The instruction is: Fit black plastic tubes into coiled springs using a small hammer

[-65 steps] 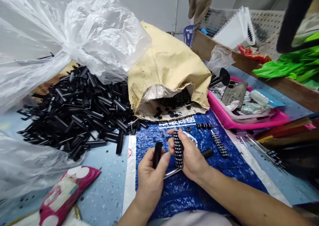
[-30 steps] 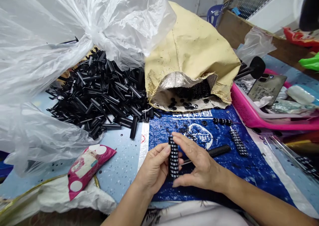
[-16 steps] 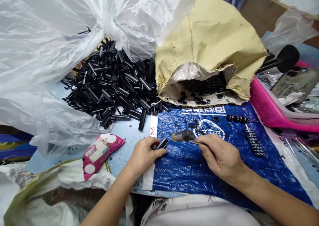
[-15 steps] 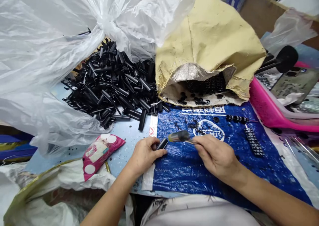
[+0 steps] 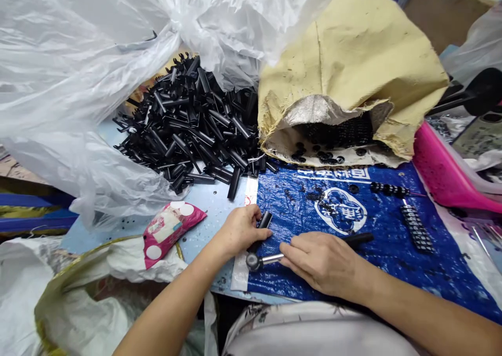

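Note:
My left hand (image 5: pixel 243 231) is closed on a short black plastic tube (image 5: pixel 265 220), which stands out between finger and thumb over the blue sheet (image 5: pixel 290 277). In my right hand (image 5: pixel 319 259) is a small hammer (image 5: pixel 270 259) with a metal shaft and a black handle. Its round dark head sits by the lower end of the tube, just under my left thumb; I cannot tell whether they touch. Behind my hands lies a heap of similar black tubes (image 5: pixel 196 131), some with pronged ends.
A yellow sack (image 5: pixel 353 58) opens toward me with small black parts inside. Studded black strips (image 5: pixel 416 228) lie on the right. A pink tray (image 5: pixel 443 173) stands beyond them. Clear plastic (image 5: pixel 78 84) hangs at left, above a pink dotted packet (image 5: pixel 170 230) and an open white bag (image 5: pixel 94 309).
My right hand has come down and toward the left, bringing the hammer head from beyond the tube to its near end. My left hand keeps its hold. The whole view has shifted slightly.

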Demonstrator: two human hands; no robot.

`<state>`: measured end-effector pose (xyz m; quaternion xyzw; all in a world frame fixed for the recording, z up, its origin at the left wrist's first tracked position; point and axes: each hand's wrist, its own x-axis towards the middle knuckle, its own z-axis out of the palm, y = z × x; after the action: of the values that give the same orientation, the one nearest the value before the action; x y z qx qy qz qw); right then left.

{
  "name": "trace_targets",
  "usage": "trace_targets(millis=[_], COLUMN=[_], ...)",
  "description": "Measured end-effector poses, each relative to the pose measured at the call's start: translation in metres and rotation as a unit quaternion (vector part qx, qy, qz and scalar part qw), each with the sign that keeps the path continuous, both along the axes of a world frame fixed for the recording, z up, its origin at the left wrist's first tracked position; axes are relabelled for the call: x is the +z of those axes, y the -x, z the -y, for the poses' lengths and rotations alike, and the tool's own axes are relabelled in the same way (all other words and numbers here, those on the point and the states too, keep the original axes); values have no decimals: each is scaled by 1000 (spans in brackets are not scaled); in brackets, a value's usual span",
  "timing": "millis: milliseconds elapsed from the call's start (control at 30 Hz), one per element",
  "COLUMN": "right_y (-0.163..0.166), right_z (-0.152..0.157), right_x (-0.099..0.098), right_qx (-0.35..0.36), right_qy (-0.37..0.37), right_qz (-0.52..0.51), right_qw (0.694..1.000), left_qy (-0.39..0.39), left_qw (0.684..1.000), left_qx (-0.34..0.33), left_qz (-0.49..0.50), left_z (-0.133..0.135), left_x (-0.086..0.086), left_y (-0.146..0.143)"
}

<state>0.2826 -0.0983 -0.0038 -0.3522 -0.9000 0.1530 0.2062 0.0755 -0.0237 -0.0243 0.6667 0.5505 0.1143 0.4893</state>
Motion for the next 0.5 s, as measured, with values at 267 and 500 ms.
trace_targets(millis=[267, 500], right_y=[-47, -46], right_z=[-8, -44], right_x=[-11, -4], right_qx=[-46, -69], right_qy=[13, 78], right_qz=[-43, -68], right_qw=[998, 992], left_qy=[238, -159], left_qw=[968, 964], left_qx=[-75, 148], left_qz=[41, -152], left_z=[5, -43], left_x=[77, 34], left_y=[108, 63])
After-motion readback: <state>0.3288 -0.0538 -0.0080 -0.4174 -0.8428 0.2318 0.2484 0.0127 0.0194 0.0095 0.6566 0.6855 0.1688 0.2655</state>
